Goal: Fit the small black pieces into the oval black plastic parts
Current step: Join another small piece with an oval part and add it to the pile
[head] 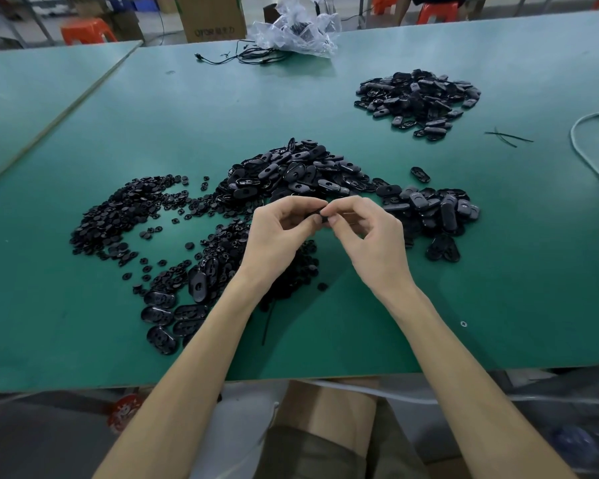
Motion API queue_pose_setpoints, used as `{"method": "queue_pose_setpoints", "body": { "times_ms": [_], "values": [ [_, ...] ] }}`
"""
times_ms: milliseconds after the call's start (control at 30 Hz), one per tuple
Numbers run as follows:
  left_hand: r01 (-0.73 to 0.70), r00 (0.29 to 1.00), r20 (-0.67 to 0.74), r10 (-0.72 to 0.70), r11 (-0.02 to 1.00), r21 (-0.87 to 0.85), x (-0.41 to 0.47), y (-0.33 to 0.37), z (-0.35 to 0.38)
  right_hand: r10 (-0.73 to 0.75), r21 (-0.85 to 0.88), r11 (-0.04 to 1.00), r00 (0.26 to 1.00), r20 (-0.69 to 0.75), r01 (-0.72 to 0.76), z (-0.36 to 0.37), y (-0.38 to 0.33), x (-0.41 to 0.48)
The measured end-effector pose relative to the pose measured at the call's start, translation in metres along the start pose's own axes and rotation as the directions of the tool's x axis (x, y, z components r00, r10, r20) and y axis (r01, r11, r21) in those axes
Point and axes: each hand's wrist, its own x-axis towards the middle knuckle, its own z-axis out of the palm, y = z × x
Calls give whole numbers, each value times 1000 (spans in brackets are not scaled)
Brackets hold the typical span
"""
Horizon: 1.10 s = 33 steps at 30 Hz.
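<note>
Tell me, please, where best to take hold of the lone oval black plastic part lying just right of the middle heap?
Probably pinch the lone oval black plastic part across its narrow width, coming from above: it lies flat on the green table with both long sides free.

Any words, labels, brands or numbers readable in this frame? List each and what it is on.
Cardboard box: one short line of dark print, too blurred to read reliably.
Red object below the green table: white markings, illegible.
Oval black parts: no text visible.
</note>
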Motion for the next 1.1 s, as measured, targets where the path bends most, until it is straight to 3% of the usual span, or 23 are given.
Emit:
{"method": "queue_pose_setpoints", "body": {
  "times_ms": [300,467,567,700,767,900,1100],
  "values": [
    [-3,1000,22,2,999,53,3,-6,1,15,-55,998,1000,13,-14,0,-1,0],
    [-35,999,7,35,997,71,3,-8,2,-18,-57,998,998,-53,15,0,-4,0],
    [-78,996,-33,86,978,196,4,-11,1,5,-47,999,982,-191,-15,-1,-5,2],
    [-182,983,37,182,904,387,2,-16,2,199,5,977,903,-382,-213,-6,-2,6],
    [-230,973,124,194,844,485,3,-19,3,263,24,961,879,-397,-276,-6,-1,7],
    [-255,954,292,73,712,654,2,-24,5,288,-5,948,863,-416,-319,-5,1,9],
    [-211,975,190,114,741,637,3,-25,2,258,-16,956,866,-428,-293,-5,3,8]
  ]
}}
